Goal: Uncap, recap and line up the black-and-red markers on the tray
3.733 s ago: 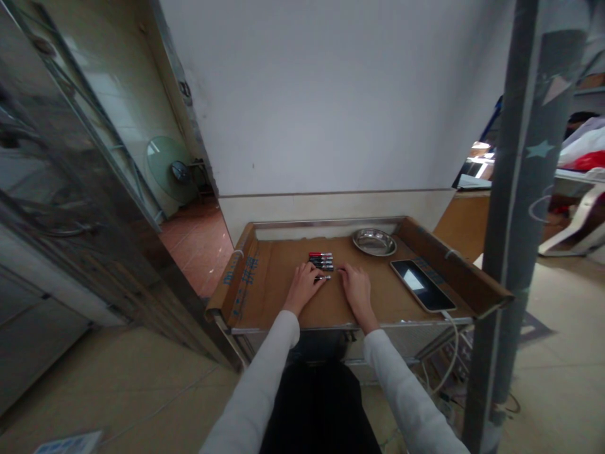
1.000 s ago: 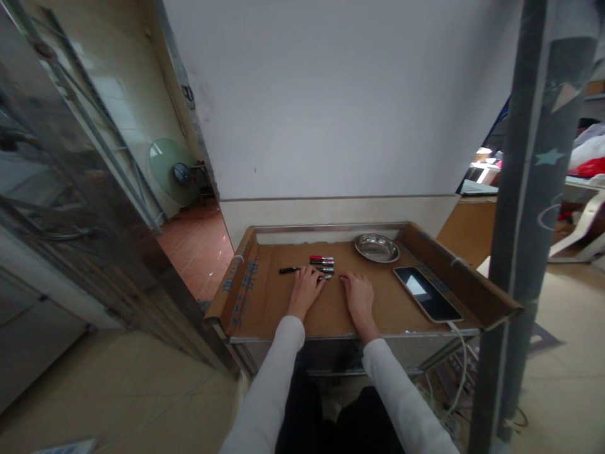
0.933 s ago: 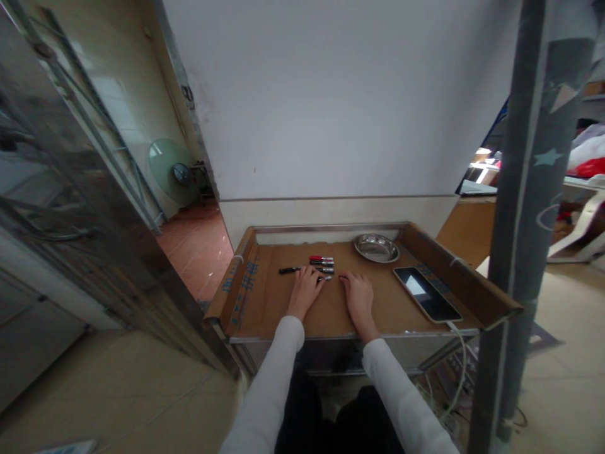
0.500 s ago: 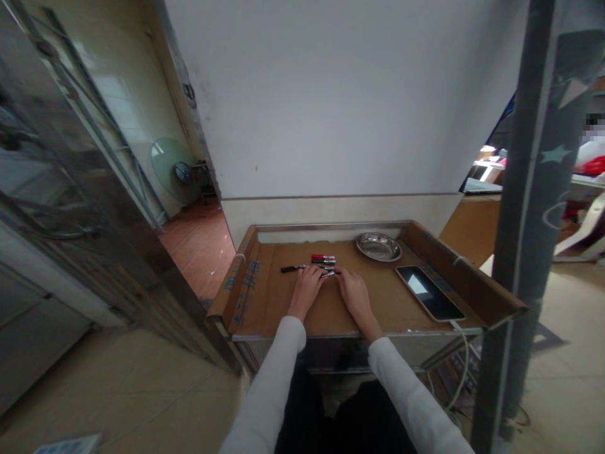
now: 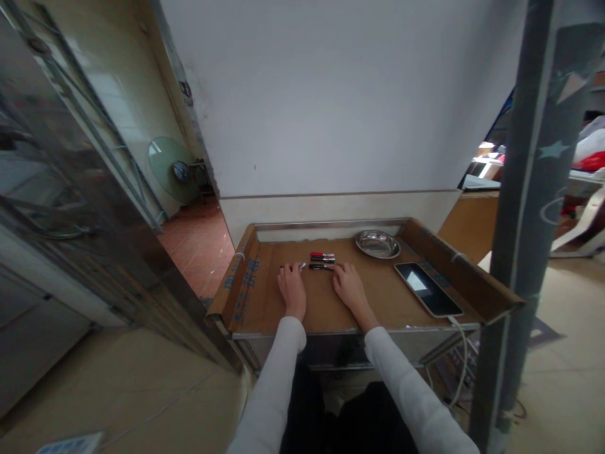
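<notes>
On the cardboard-lined table, a red marker [image 5: 322, 255] lies just behind a black marker [image 5: 323, 260], side by side. Nearer to me is another black marker [image 5: 320, 267], parallel to them. My right hand [image 5: 350, 287] has its fingers closed at this nearest marker's right end. To the left, my left hand [image 5: 292, 291] rests low with bent fingers around a dark marker; its silver end [image 5: 303, 265] shows past the fingers, and most of it is hidden.
A round steel dish [image 5: 377, 244] stands at the back right. In front of it lies a phone [image 5: 429, 290] with a white cable [image 5: 466, 359] hanging off the front edge. Raised cardboard sides [image 5: 466, 268] bound the table, and a grey post [image 5: 524, 208] stands to the right.
My left hand has moved left, onto the dark marker there. My right hand has shifted slightly left. The nearest black marker now lies uncovered, lined up below the red and black pair.
</notes>
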Tool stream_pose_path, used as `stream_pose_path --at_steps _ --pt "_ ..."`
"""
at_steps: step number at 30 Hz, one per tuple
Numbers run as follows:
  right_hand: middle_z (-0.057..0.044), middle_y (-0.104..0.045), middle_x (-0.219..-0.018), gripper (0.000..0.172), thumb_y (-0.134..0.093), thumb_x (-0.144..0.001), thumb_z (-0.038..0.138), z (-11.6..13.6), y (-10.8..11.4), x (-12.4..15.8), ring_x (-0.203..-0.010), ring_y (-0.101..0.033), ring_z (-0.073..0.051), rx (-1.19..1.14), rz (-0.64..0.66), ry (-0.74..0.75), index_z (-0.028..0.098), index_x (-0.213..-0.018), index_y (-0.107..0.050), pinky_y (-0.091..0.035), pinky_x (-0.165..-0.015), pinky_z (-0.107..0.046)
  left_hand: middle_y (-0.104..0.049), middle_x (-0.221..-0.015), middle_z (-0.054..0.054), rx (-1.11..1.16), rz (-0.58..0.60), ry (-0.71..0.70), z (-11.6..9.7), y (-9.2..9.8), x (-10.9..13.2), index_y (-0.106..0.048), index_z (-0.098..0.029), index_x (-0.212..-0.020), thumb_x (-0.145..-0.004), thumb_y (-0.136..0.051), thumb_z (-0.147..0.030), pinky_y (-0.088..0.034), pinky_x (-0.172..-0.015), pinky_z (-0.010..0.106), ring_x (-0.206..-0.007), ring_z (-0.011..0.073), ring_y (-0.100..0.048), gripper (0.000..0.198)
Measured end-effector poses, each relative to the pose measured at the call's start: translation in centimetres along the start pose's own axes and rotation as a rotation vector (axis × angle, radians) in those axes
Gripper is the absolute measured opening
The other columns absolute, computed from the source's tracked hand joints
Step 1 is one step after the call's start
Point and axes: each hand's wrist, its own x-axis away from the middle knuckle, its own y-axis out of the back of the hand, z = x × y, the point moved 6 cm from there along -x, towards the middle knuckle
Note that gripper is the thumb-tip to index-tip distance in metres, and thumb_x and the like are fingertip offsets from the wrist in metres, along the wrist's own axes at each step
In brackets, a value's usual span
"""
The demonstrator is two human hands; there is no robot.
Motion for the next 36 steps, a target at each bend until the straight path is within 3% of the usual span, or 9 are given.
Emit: stream_pose_path --at_steps 9,16,21,24,29,36 --pt "-0.010 -0.056 -0.096 0.025 -0.042 -0.087 0.018 -0.3 -0.1 -0.6 -0.093 -0.048 -0.022 0.101 0.032 -0.075 0.018 -0.102 -0.062 -0.035 -0.082 -0.032 -0.053 -0.105 0.013 0.087 0.066 -0.016 -0.1 -2.0 -1.3 -0.052 -0.012 -0.103 -0.085 -0.037 -0.005 -0.037 -0.093 0.042 -0.101 0.0234 -0.049 0.025" --pt "-0.010 -0.057 -0.096 0.020 -0.044 -0.087 0.023 -0.2 0.4 -0.5 -0.093 -0.049 -0.022 0.159 0.046 -0.146 0.018 -0.098 -0.061 -0.034 -0.079 -0.032 -0.052 -0.105 0.012 0.097 0.052 -0.067 -0.9 -1.6 -1.6 -0.052 -0.014 -0.100 -0.081 -0.037 -0.002 -0.041 -0.091 0.038 -0.099 0.0216 -0.052 0.027" --pt "-0.010 -0.058 -0.095 0.019 -0.044 -0.087 0.023 -0.2 0.6 -0.4 -0.091 -0.050 -0.022 0.168 0.034 -0.136 0.018 -0.095 -0.060 -0.034 -0.078 -0.031 -0.054 -0.098 0.007 0.158 0.271 -0.292 -3.2 -1.3 -0.3 -0.054 -0.018 -0.093 -0.080 -0.041 -0.006 -0.043 -0.089 0.034 -0.095 0.0192 -0.054 0.023" --pt "-0.010 -0.058 -0.094 0.018 -0.044 -0.087 0.023 -0.4 0.3 -0.4 -0.091 -0.049 -0.021 0.160 0.010 -0.117 0.018 -0.094 -0.060 -0.033 -0.078 -0.031 -0.055 -0.100 0.006 0.179 0.337 -0.366 -3.8 -0.9 0.7 -0.054 -0.019 -0.096 -0.076 -0.046 -0.007 -0.042 -0.090 0.035 -0.098 0.0201 -0.053 0.025" --pt "-0.009 -0.059 -0.093 0.018 -0.042 -0.088 0.024 -0.7 0.1 -0.3 -0.091 -0.049 -0.022 0.162 0.003 -0.110 0.017 -0.092 -0.059 -0.033 -0.077 -0.031 -0.055 -0.098 0.006 0.194 0.369 -0.356 -3.4 -1.4 1.4 -0.053 -0.019 -0.093 -0.079 -0.051 -0.013 -0.042 -0.091 0.037 -0.099 0.0211 -0.051 0.016" --pt "-0.009 -0.059 -0.094 0.018 -0.042 -0.090 0.024 -0.4 0.1 -0.4 -0.090 -0.050 -0.021 0.132 0.038 -0.091 0.017 -0.093 -0.059 -0.033 -0.078 -0.031 -0.053 -0.094 0.006 0.234 0.309 -0.248 -2.6 -2.1 0.7 -0.051 -0.017 -0.086 -0.085 -0.051 -0.019 -0.043 -0.090 0.035 -0.096 0.0186 -0.052 0.002"
